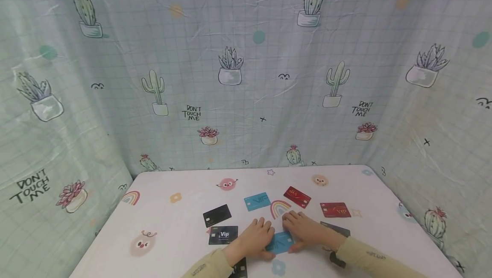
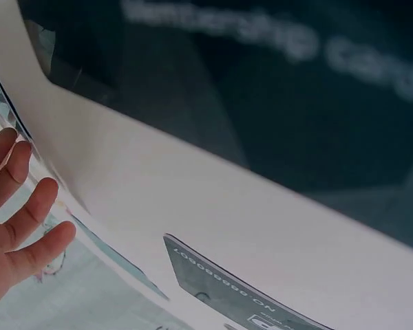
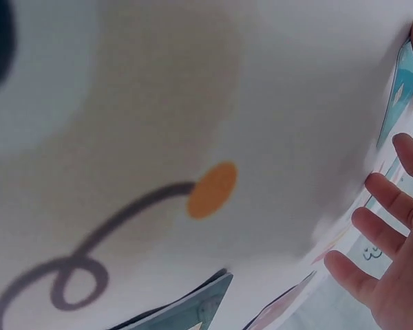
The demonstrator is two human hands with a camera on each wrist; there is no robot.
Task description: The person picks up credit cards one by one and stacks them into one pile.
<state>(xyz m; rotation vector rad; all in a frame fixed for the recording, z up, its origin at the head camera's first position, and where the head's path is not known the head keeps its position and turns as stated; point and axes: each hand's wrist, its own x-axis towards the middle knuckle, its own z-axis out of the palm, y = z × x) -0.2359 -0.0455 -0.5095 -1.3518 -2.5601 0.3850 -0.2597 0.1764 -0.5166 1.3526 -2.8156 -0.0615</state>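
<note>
A blue card (image 1: 280,243) lies on the table between my two hands. My left hand (image 1: 253,237) is at its left edge, with the thumb by the lower corner. My right hand (image 1: 303,229) is across from it, fingertips at the upper right of the card and thumb near its lower right corner. In the right wrist view the blue card (image 3: 399,89) shows beside the thumb, and the other fingers are spread and loosely bent. The left wrist view has the left hand's fingers (image 2: 31,210) loosely extended.
Around the hands lie another blue card (image 1: 257,201), two red cards (image 1: 297,197) (image 1: 335,210), a black card (image 1: 217,215) and a dark Vip card (image 1: 223,235). A dark card (image 1: 241,269) sits below the left wrist, another (image 1: 337,228) behind the right wrist. Patterned cloth (image 1: 246,98) hangs behind.
</note>
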